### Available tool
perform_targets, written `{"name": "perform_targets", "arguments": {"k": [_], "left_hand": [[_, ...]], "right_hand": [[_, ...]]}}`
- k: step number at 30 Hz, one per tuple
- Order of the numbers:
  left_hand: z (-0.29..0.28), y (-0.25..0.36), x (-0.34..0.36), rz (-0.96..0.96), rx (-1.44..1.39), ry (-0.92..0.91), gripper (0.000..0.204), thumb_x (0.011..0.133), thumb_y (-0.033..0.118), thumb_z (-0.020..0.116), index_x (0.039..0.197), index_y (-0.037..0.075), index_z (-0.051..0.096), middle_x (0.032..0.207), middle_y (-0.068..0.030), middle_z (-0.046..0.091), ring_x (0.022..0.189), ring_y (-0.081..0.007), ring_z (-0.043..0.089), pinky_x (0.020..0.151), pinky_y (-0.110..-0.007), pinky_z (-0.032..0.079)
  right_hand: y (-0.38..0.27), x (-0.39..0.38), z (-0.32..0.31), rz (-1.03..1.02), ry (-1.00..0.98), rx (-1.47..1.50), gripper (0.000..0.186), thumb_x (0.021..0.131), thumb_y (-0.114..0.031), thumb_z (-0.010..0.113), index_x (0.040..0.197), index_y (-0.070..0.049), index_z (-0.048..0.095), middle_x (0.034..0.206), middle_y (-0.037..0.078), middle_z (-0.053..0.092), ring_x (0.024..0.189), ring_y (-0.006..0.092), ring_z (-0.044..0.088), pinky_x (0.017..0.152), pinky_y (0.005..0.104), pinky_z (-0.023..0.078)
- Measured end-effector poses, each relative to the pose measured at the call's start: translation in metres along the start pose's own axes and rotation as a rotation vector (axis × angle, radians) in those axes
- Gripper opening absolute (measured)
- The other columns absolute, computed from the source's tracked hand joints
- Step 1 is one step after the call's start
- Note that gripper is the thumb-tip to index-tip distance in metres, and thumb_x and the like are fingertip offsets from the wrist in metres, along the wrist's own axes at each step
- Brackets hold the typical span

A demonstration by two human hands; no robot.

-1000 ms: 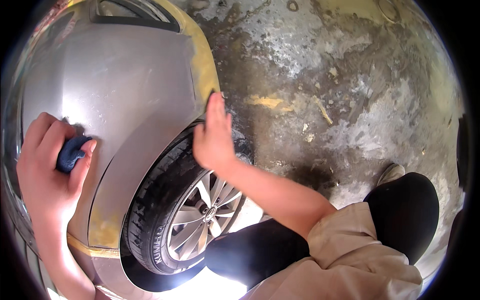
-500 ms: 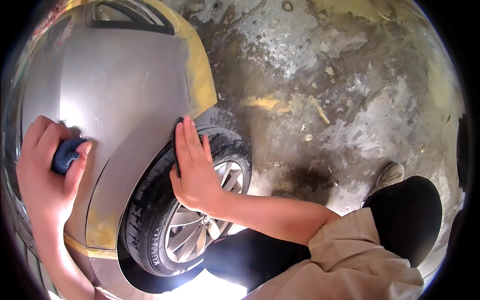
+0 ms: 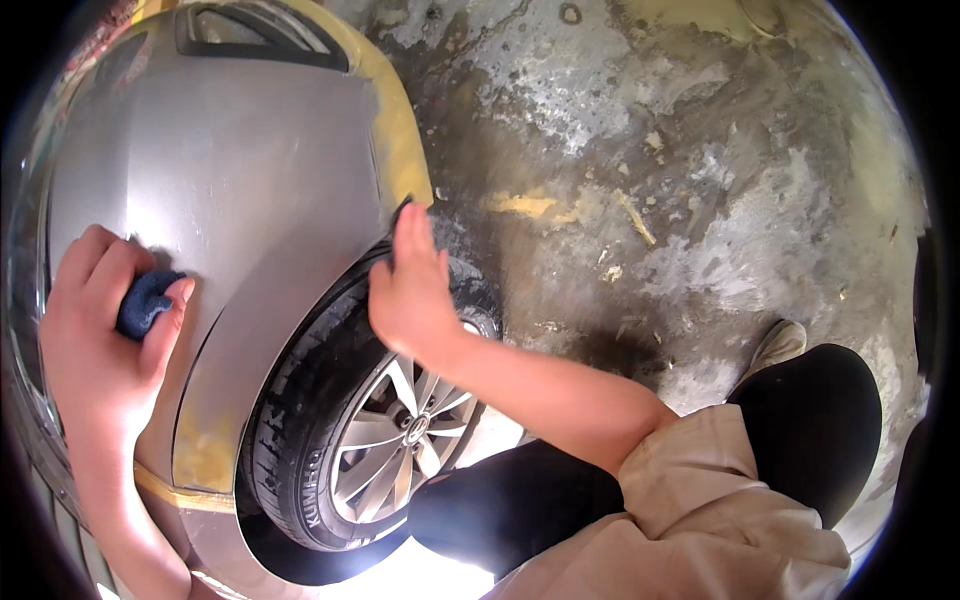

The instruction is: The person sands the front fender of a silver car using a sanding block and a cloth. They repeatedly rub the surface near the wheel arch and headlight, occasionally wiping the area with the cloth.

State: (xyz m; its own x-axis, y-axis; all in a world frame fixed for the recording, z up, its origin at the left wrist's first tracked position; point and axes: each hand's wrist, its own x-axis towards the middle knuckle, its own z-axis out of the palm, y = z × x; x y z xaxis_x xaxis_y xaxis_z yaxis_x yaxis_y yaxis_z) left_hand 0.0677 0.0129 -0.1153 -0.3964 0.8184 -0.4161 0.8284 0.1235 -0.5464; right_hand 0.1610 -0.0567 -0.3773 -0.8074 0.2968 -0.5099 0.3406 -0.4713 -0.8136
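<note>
My left hand (image 3: 102,344) grips a bunched dark blue cloth (image 3: 143,305), resting on the silver car panel (image 3: 236,158) at the left. My right hand (image 3: 408,299), slightly blurred, lies with fingers stretched over a thin dark pad (image 3: 400,212) at the edge of the wheel arch, near the lower end of the yellowish strip (image 3: 392,120) along the panel's edge. Below that hand is the wheel (image 3: 410,445) with a black tyre and silver spokes. Another yellowish patch (image 3: 206,450) marks the panel's lower part.
A stained concrete floor (image 3: 660,140) stretches to the right of the car. A dark window (image 3: 255,38) lies at the top left. My legs (image 3: 808,425) in black and a shoe (image 3: 781,342) show at the lower right.
My right hand moved down along the arch edge half a second ago and is now back up and slightly right, near the yellow strip. My left hand has barely moved.
</note>
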Motion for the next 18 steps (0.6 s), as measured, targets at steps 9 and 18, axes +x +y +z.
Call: {"name": "perform_targets", "arguments": {"k": [9, 18], "left_hand": [[0.000, 0.004, 0.001, 0.021, 0.004, 0.016, 0.027, 0.077, 0.018, 0.080, 0.086, 0.004, 0.058, 0.084, -0.0105, 0.053, 0.075, -0.0330, 0.057, 0.065, -0.041, 0.046], [0.003, 0.003, 0.001, 0.021, -0.008, 0.016, 0.027, 0.078, 0.018, 0.079, 0.086, 0.003, 0.058, 0.084, -0.0116, 0.053, 0.076, -0.0342, 0.057, 0.064, -0.042, 0.046]], "right_hand": [[0.008, 0.024, -0.010, 0.048, 0.023, 0.146, 0.068, 0.103, -0.018, 0.035, 0.158, 0.010, 0.007, 0.167, 0.028, 0.011, 0.158, 0.0352, 0.004, 0.127, 0.0502, 0.008], [-0.007, 0.031, -0.001, -0.051, 0.132, 0.048, 0.068, 0.109, -0.033, 0.028, 0.156, 0.014, 0.012, 0.165, 0.032, 0.013, 0.156, 0.0400, 0.011, 0.127, 0.0495, 0.010]]}}
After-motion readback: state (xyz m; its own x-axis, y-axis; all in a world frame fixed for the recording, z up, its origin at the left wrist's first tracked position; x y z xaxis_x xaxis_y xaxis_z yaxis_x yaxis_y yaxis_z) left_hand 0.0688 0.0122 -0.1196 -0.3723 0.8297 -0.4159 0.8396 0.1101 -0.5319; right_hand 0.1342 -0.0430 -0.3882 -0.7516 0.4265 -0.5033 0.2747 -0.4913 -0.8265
